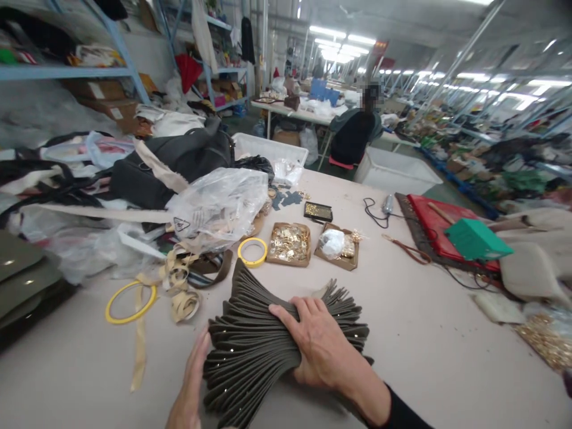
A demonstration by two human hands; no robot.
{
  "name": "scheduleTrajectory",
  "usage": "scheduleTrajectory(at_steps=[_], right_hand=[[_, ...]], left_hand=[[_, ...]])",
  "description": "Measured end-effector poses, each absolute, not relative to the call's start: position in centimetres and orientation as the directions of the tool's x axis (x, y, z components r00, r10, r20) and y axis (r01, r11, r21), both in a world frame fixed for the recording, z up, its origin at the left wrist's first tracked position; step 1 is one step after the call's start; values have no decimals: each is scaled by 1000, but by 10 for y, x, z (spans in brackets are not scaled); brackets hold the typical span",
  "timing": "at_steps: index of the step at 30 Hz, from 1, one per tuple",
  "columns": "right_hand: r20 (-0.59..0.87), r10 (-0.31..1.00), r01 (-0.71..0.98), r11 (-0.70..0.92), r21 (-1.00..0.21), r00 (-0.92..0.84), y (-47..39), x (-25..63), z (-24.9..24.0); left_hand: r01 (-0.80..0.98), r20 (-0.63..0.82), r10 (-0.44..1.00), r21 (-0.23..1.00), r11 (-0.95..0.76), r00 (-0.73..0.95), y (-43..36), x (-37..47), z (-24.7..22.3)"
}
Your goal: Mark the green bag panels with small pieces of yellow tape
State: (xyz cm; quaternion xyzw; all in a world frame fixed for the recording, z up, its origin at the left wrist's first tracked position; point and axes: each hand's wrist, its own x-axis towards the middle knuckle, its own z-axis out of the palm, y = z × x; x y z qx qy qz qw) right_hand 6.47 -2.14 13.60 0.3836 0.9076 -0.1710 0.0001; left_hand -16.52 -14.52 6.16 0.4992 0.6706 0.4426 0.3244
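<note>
A thick stack of dark olive-grey fabric pieces stands on edge on the table, pinched at its middle and fanned out at both ends. Small shiny metal bits dot the edges of the layers. My right hand wraps over the middle of the stack, thumb and fingers closed around it. Along the stack's left end, my left hand lies with its fingers straight and flat against the layer edges; its lower part runs out of the picture.
Beyond the stack are a box of gold metal pieces, a second small box and a yellow tape roll. Plastic bags and a black bag pile up left. A green device stands right. A person sits farther back.
</note>
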Motion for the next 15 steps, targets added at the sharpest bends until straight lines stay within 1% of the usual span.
scheduleTrajectory(at_steps=[2,3,7,9,11,13,15], right_hand=[[-120,695,693,655,-300,-709,-9,68,138],[-119,698,696,655,-294,-706,-3,71,138],[-131,742,745,616,-254,-658,26,85,138],[-143,764,772,594,-227,-629,41,92,137],[-148,769,780,590,-209,-621,54,97,134],[-144,764,774,600,-203,-629,64,102,130],[-136,759,768,607,-203,-636,72,104,126]], left_hand=[[395,-12,967,911,115,-256,-138,-159,63],[389,-17,977,916,100,-211,-132,-158,63],[407,40,999,913,-27,-24,-105,-157,56],[447,54,998,892,-61,27,-96,-153,48],[512,39,999,858,-42,18,-90,-146,38],[566,16,999,824,8,-37,-85,-138,29],[583,3,995,811,55,-97,-81,-131,21]])
